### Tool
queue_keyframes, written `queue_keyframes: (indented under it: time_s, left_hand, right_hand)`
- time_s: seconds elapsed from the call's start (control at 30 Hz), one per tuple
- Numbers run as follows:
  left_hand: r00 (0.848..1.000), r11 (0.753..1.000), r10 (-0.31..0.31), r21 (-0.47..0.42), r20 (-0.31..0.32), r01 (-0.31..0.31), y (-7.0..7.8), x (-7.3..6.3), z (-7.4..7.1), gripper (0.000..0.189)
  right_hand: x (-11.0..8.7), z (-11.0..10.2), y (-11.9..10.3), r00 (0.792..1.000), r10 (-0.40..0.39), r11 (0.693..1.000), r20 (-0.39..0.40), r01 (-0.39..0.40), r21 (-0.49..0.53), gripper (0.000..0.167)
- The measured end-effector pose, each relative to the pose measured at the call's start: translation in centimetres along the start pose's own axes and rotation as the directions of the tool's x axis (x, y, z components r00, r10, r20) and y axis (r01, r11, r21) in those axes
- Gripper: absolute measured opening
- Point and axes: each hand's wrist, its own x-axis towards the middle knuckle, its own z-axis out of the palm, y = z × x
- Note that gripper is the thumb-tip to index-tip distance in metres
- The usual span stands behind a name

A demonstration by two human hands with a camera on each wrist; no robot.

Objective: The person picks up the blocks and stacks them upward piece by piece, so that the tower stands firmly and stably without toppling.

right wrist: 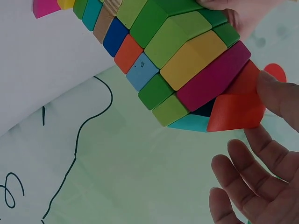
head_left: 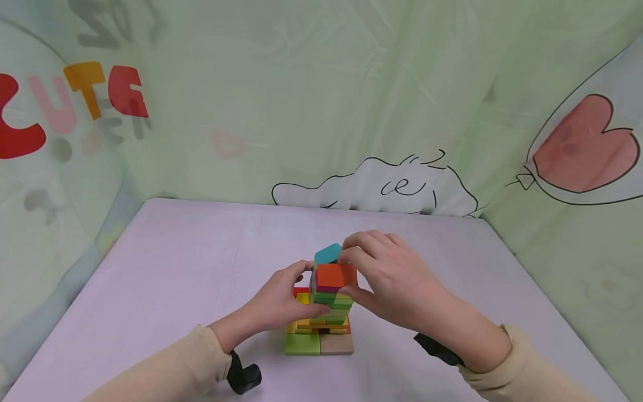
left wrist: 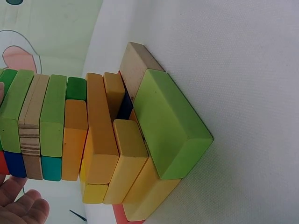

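A tower of coloured wooden blocks (head_left: pixel 343 314) stands upright on the table. At its top layer, my right hand (head_left: pixel 397 282) pinches an orange-red block (right wrist: pixel 237 113) between thumb and fingertips. That block lies over a magenta block (right wrist: pixel 215 78), beside a turquoise block (head_left: pixel 327 254). On the tower's left side is my left hand (head_left: pixel 271 301), its thumb against the front green blocks and its fingers around the far side, holding the stack. Several of the left fingertips (left wrist: pixel 35 207) show by the blocks in the left wrist view.
A light green block (head_left: pixel 302 344) and a brown block (head_left: pixel 336 344) form the tower's front base. Yellow and red blocks sit at its lower left. Around the table (head_left: pixel 201 240) hangs a printed pale green curtain (head_left: pixel 301 100). Black straps with cameras (head_left: pixel 244 379) are on the wrists.
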Motion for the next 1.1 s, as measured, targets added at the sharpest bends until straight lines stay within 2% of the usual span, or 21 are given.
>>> queue_keyframes:
  time_s: [0.33, 0.47, 0.57, 0.67, 0.77, 1.1]
  left_hand:
    - [1.0, 1.0, 0.0, 0.001, 0.002, 0.0, 0.1, -0.1, -0.1, 0.067]
    - [1.0, 1.0, -0.004, 0.01, 0.002, 0.004, 0.2, -0.1, -0.1, 0.068]
    - [1.0, 1.0, -0.006, 0.016, 0.002, 0.006, 0.2, -0.1, -0.1, 0.069]
    - [1.0, 1.0, -0.005, 0.015, 0.005, 0.005, 0.2, 0.0, -0.1, 0.069]
    - [1.0, 1.0, -0.004, 0.014, 0.009, 0.004, 0.1, 0.0, 0.0, 0.069]
    - [1.0, 1.0, -0.004, 0.019, 0.008, 0.004, 0.1, 0.0, -0.1, 0.07]
  right_hand:
    - [0.0, 0.0, 0.2, 1.0, 0.029, 0.999, 0.001, -0.029, 0.024, 0.045]
    - [0.2, -0.1, 0.7, 0.995, 0.082, 0.993, 0.061, -0.086, 0.075, 0.053]
    - [0.5, 0.0, 1.2, 0.973, 0.152, 0.974, 0.172, -0.177, 0.138, 0.066]
    - [0.6, 0.5, 1.6, 0.935, 0.213, 0.946, 0.284, -0.269, 0.179, 0.075]
    - [0.5, 0.9, 1.8, 0.911, 0.244, 0.926, 0.332, -0.32, 0.198, 0.075]
    - [0.5, 1.4, 1.9, 0.91, 0.244, 0.921, 0.334, -0.326, 0.215, 0.068]
